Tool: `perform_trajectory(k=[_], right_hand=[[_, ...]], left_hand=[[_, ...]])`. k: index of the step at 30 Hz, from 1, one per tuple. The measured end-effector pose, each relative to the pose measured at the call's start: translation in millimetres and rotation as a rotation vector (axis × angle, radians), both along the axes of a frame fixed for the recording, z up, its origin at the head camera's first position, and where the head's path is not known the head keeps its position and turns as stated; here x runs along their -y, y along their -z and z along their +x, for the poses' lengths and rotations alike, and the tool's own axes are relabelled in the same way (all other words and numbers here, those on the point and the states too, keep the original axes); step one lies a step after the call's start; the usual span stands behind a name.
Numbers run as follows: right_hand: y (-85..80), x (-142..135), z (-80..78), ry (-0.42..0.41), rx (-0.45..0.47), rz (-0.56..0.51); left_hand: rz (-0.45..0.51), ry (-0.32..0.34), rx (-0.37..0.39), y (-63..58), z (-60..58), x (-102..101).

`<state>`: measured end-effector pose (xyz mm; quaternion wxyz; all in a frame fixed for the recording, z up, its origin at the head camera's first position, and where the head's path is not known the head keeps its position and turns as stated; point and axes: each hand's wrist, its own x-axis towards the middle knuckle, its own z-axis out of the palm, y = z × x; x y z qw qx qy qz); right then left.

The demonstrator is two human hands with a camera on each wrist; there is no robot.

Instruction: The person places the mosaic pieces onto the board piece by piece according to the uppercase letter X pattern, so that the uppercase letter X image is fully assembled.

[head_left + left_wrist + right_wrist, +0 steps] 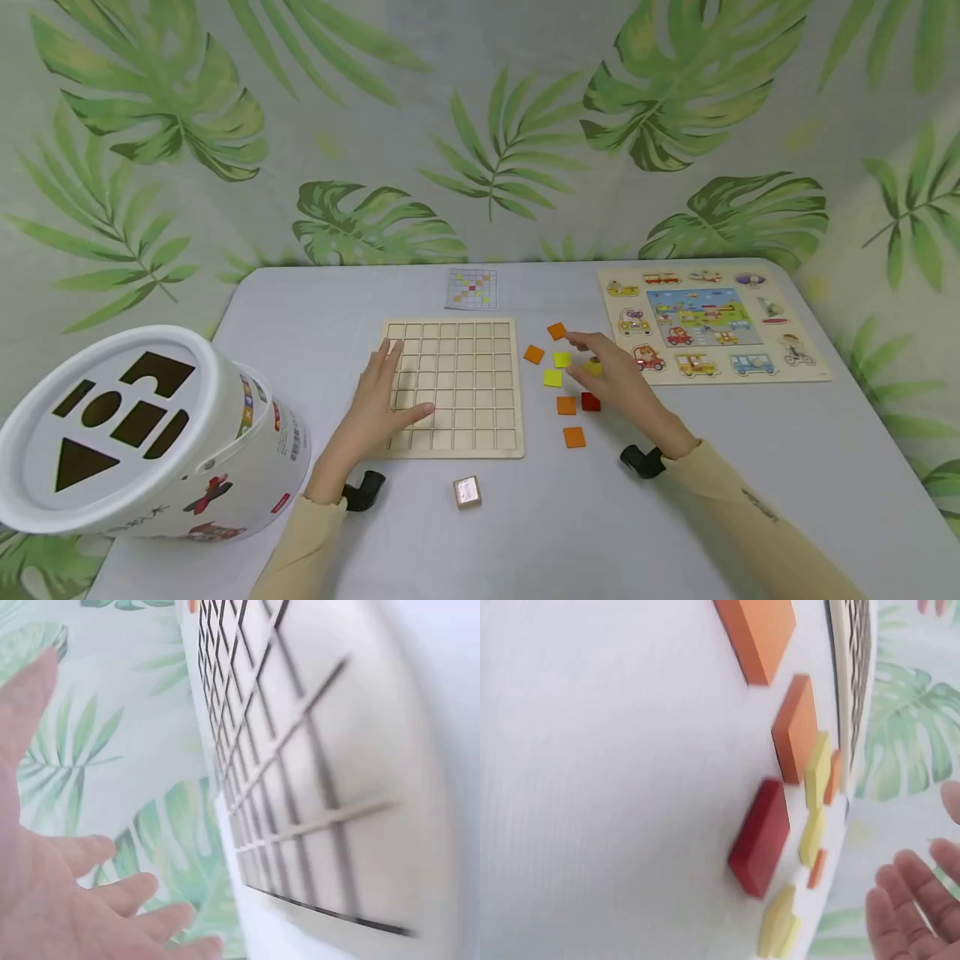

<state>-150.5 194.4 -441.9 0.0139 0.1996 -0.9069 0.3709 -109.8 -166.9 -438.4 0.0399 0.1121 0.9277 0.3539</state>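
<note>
A pale wooden grid board (453, 387) lies flat on the table with bare squares. Over its left side my left hand (378, 408) is spread, thumb reaching across the lower squares; the left wrist view shows its fingers extended and holding nothing. To the right of the board my right hand (611, 375) hovers over loose square tiles, its fingers loosely bent with nothing between them. Nearest to it are a dark red tile (761, 840), a yellow tile (562, 359) and an orange tile (557, 331). Several more orange and yellow tiles lie around these.
Behind the board lies a small pattern card (472, 289) with coloured squares. A white lidded bucket (255, 467) with shaped holes stands at left. A vehicle picture puzzle (712, 367) lies at right. A small wooden cube (467, 492) sits in front of the board.
</note>
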Motion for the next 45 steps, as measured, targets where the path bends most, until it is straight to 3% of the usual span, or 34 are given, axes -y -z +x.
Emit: perform_trajectory(k=[6,13,21,28,34,40,45], right_hand=[[8.3,14,-3.1,0.0,0.156,0.006],[13.6,23,-8.0,-0.019,0.175,0.11],[16.9,29,-13.3,-0.03,0.137,0.167],[14.9,31,-14.5,-0.022,0.172,0.172],[5.5,36,-18.1,-0.011,0.177,0.095],[-5.8,59,-29.4,-0.09,0.072,0.004],[-8.5,88,-44.5,-0.18,0.062,-0.06]], left_hand=[[0.119,-0.058,0.146,15.0,20.8,16],[0.052,-0.075,0.164,30.1,29.1,24],[-0.051,-0.011,0.099,30.5,22.6,25],[-0.134,0.016,0.11,29.5,13.8,26],[-0.163,0.03,0.145,29.1,11.9,26],[-0.173,0.034,0.157,25.8,10.8,26],[-0.171,0.035,0.162,25.9,10.3,26]])
